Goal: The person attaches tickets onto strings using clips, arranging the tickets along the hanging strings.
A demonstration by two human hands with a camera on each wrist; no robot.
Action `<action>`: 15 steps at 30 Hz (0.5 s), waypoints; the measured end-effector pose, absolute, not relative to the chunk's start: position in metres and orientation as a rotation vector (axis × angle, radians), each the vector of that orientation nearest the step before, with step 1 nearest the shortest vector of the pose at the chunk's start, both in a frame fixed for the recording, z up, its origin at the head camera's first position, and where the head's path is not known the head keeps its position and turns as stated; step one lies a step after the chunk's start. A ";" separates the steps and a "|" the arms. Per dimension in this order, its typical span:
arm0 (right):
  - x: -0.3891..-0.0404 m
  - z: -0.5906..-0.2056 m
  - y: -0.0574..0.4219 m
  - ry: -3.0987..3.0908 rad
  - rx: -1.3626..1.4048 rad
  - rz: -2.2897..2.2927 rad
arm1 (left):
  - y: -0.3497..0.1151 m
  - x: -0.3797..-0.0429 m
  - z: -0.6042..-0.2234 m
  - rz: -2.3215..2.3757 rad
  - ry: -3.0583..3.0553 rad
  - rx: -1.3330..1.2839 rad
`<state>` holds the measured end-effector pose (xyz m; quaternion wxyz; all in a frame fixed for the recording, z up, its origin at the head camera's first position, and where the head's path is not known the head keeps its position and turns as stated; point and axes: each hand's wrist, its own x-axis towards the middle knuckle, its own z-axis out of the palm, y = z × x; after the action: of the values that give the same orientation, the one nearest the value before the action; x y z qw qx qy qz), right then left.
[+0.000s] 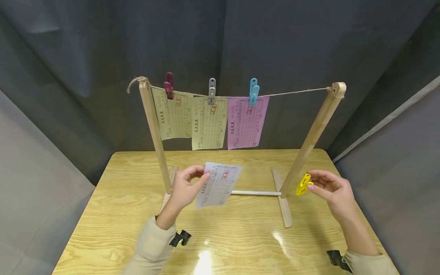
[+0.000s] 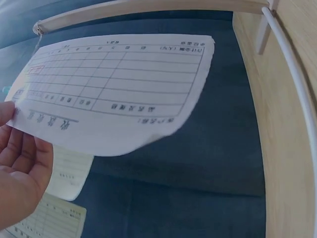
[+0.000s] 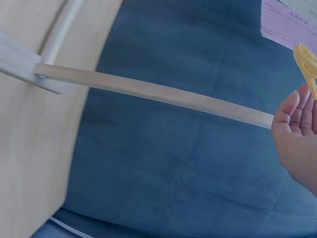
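Note:
My left hand [image 1: 187, 187] pinches a white printed receipt slip [image 1: 220, 185] by its left edge, between thumb and fingers. The slip carries a red stamp and hangs in the air below the string. In the left wrist view the slip [image 2: 119, 84] spreads out from the fingertips, its far edge slightly curled. My right hand [image 1: 335, 194] holds a yellow clothespin [image 1: 303, 185] between thumb and fingers, right of the rack's right post. In the right wrist view the clothespin [image 3: 307, 64] is partly cut off at the edge.
A twine line [image 1: 292, 93] joins two wooden posts [image 1: 311, 137]. Two yellowish slips [image 1: 209, 124] and a pink slip [image 1: 246, 124] hang from it by maroon [image 1: 169, 86], grey [image 1: 211, 91] and blue [image 1: 253, 92] clothespins. A white rod [image 1: 256, 193] links the feet on the wooden table [image 1: 113, 214].

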<state>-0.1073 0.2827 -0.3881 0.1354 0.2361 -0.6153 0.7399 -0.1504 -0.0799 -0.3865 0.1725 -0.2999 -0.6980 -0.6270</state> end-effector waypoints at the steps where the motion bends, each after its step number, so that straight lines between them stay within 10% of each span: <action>1: -0.108 -0.384 0.283 -1.777 0.700 2.137 | -0.078 -0.150 -0.385 -1.783 -1.975 -0.856; 15: -0.126 -0.325 0.289 -1.595 0.856 2.147 | -0.050 -0.153 -0.365 -1.811 -1.906 -0.940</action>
<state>-0.1263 0.2894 -0.3249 0.1659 0.3006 -0.5600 0.7540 -0.1528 -0.0504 -0.3653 0.1739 -0.3314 -0.6723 -0.6387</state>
